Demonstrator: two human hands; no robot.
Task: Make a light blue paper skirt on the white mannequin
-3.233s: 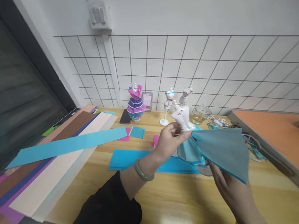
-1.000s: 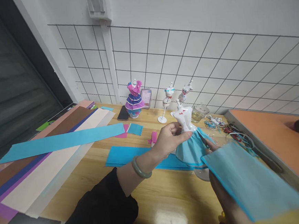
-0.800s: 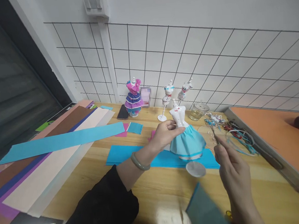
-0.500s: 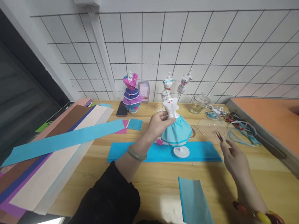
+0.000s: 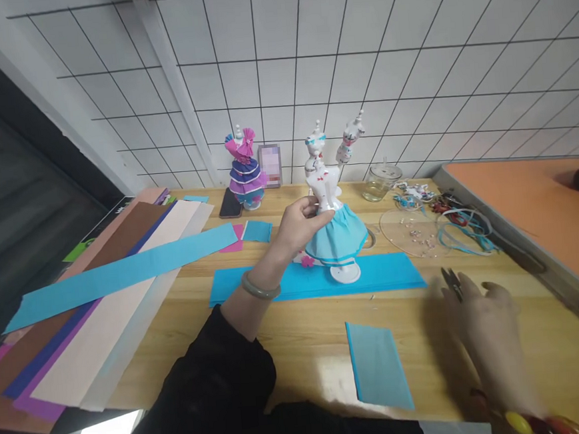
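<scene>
A white dress form (image 5: 326,191) wears a light blue skirt (image 5: 339,238) with a darker hem. My left hand (image 5: 300,228) is closed round its waist at the top of the skirt. The form's round base (image 5: 345,273) is over a folded blue strip (image 5: 394,272). At the right, my right hand (image 5: 485,315) is low over the wooden table, somewhat blurred, its fingers curled around dark tweezers (image 5: 452,284) that point up and left. A pale blue rectangle of material (image 5: 380,365) lies near the front edge.
Long coloured strips (image 5: 124,277) cover the left side. Behind stand a form in a pink and purple dress (image 5: 246,170), two more white forms, and a glass jar (image 5: 381,181). A clear disc with small gems (image 5: 411,234) and tangled cords (image 5: 463,227) lie at the right.
My right hand has moved right and toward the front, away from the gem disc, with the tweezers. My left hand keeps its hold on the dress form. The view has shifted slightly.
</scene>
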